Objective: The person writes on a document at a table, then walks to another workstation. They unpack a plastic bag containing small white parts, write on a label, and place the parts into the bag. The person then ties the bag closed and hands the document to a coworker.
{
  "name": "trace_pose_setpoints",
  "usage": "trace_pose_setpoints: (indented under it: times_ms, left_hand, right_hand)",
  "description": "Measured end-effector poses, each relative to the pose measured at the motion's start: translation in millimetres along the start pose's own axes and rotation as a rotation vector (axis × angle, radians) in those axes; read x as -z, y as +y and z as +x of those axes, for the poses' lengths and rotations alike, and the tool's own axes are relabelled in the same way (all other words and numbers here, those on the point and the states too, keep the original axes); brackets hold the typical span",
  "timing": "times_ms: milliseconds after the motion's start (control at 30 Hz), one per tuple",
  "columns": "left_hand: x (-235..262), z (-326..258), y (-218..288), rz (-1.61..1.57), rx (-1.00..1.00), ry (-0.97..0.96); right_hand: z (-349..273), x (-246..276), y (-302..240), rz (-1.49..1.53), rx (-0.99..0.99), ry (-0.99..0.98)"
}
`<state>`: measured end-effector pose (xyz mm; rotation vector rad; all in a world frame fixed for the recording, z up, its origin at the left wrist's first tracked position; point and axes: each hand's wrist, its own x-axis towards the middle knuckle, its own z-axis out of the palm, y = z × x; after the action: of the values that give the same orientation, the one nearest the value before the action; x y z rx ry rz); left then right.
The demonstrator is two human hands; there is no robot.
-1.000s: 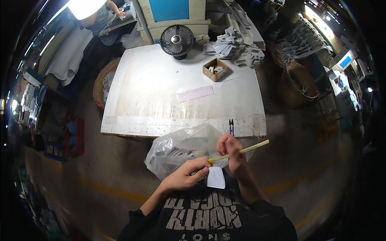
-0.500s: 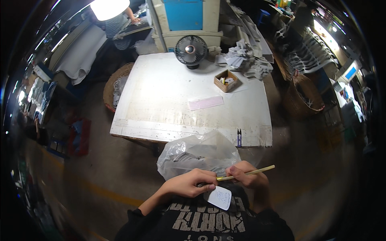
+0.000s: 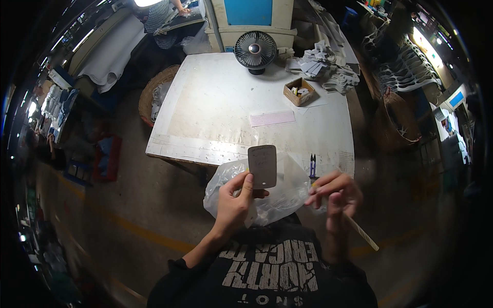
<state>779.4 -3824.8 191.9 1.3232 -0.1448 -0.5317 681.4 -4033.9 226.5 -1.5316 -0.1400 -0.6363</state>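
My left hand (image 3: 235,201) grips a card with rounded corners (image 3: 262,167), raised upright above a clear plastic bag. It has handwriting near the top and a small hole at the bottom, and looks grey in shadow. A small yellow bit shows beside the left fingers; I cannot make out what it is. Off to the right, my right hand (image 3: 336,192) is closed around a striped yellowish pen (image 3: 362,233), whose back end slants down to the right. The plastic bag (image 3: 292,187) lies at the table's near edge, partly behind the left hand and card.
On the white table (image 3: 205,113) stand a small fan (image 3: 255,50) and a wooden box of small items (image 3: 300,92). A pink printed strip (image 3: 272,118), thread snips (image 3: 313,165) and piled grey-white pieces (image 3: 323,69) lie there too. Wicker baskets (image 3: 149,100) flank it.
My hands have moved apart; the pen was between them and is now in the right hand alone. The left hand has lifted the card up and away from my body.
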Motion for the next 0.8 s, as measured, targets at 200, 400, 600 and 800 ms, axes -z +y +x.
trace_pose_setpoints:
  times_ms: [200, 400, 600, 800]
  left_hand:
    - [-19, -14, 8, -0.085, 0.098, -0.108]
    - [-20, -18, 10, -0.147, 0.164, -0.080]
    - [-18, -18, 7, -0.085, 0.138, -0.070]
    - [-11, -17, 0, -0.072, 0.151, -0.091]
  right_hand:
    - [4, -51, 20, -0.181, 0.061, 0.104]
    - [1, -52, 39, -0.392, 0.140, 0.121]
    - [2, -53, 42, -0.515, 0.150, 0.055]
    - [-3, -55, 45, -0.474, 0.091, 0.080]
